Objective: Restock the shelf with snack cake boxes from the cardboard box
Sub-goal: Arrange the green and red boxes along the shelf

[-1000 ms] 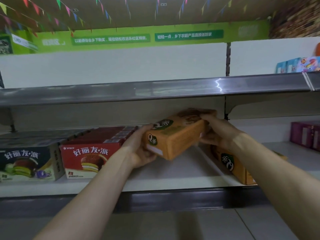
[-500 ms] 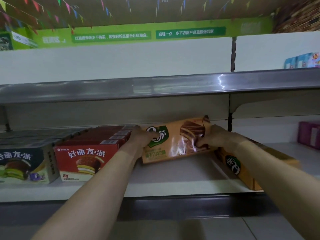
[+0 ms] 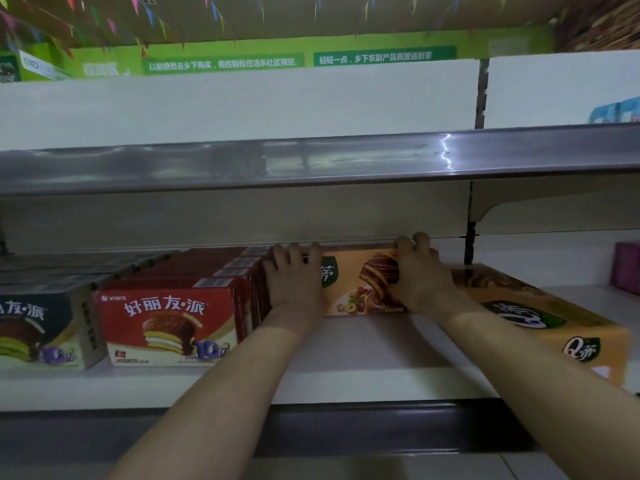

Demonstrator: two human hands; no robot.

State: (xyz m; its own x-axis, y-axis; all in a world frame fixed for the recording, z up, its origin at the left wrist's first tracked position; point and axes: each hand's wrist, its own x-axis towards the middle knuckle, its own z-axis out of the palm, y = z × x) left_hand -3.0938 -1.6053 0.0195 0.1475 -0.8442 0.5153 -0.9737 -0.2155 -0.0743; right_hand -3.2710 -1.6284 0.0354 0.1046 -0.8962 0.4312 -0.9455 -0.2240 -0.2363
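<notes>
Nearest, the shelf (image 3: 363,375) shows a bare front strip and a dark front rail. An orange box (image 3: 540,320) lies at right on the shelf, angled, one end towards the front edge and not squared up. At left, a red box (image 3: 166,327) fronts a row of the same, with a dark box (image 3: 38,330) beside it. Further in, the brown box (image 3: 360,289) is held upright at the back of the shelf, face forward, just beside the red row. The left hand (image 3: 294,282) is laid over its left end, fingers curled over the top edge; the right hand (image 3: 415,271) is clamped on its right end, fingers hooked over the top. Placement of this box is judged nearly finished; release is left. The cardboard box is not in view, so the remaining stock cannot be told. The upper shelf (image 3: 311,164) overhangs low above the hands, limiting lift. Purple packs (image 3: 627,271) stand far right.
</notes>
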